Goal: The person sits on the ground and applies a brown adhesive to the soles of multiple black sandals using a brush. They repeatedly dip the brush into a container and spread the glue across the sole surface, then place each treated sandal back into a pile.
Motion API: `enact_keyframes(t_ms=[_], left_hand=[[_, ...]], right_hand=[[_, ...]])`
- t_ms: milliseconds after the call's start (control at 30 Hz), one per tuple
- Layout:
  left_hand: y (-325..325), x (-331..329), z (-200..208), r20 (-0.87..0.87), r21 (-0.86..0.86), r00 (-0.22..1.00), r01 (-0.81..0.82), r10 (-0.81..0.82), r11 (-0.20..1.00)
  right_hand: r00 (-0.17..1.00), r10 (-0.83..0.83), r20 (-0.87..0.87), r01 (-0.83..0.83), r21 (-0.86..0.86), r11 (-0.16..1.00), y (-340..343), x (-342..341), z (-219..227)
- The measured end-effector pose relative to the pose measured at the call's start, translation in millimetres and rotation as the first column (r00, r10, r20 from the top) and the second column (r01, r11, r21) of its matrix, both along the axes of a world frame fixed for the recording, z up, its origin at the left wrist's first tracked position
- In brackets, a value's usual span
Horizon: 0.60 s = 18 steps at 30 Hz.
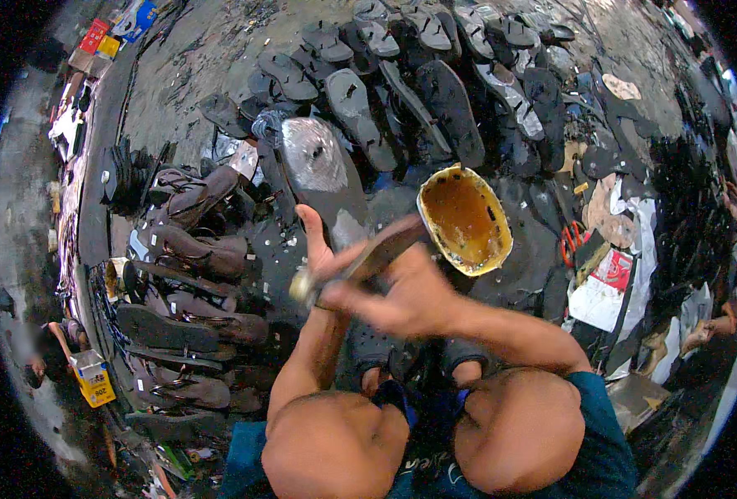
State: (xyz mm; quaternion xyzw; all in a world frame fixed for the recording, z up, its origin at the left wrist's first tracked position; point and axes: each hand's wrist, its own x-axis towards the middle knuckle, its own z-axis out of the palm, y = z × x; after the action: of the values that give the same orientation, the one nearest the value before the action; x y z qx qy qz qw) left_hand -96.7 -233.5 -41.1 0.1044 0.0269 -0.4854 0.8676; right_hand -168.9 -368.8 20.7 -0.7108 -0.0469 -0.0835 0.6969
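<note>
A dark, narrow piece that looks like a sandal sole (385,247) slants between my two hands, smeared by motion. My left hand (328,259) is against its lower left part, with one digit stretched upward and the others mostly hidden. Across its near side, my right hand (414,291) closes with blurred fingers. At the lower left end of the sole shows a small pale, rounded thing (302,287) that I cannot make out. Just beyond my right hand stands a yellowish tub (505,258) with amber, glue-like stuff inside and dark specks on its rim.
Dark sandals (360,116) fan out beyond my hands, some with shiny grey tops. More strapped sandals (198,249) are stacked at left. A plastic-wrapped bundle (314,158) lies ahead. Orange-handled scissors (569,243) and scraps lie at right. My knees (518,432) are close below.
</note>
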Motion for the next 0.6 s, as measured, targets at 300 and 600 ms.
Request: enact_keyframes(t_ms=[300,600], left_hand=[[-13.5,7.7,13.8,0.223,0.467,0.905,-0.425,0.362,0.776],[-31.8,55.3,-33.2,0.111,0.415,0.977,-0.213,0.183,0.885]], right_hand=[[0.936,-0.311,-0.164,0.255,-0.292,0.922,-54.9,1.3,-61.7],[0.932,-0.209,-0.297,0.228,0.031,0.973,-43.9,-9.9,-20.1]])
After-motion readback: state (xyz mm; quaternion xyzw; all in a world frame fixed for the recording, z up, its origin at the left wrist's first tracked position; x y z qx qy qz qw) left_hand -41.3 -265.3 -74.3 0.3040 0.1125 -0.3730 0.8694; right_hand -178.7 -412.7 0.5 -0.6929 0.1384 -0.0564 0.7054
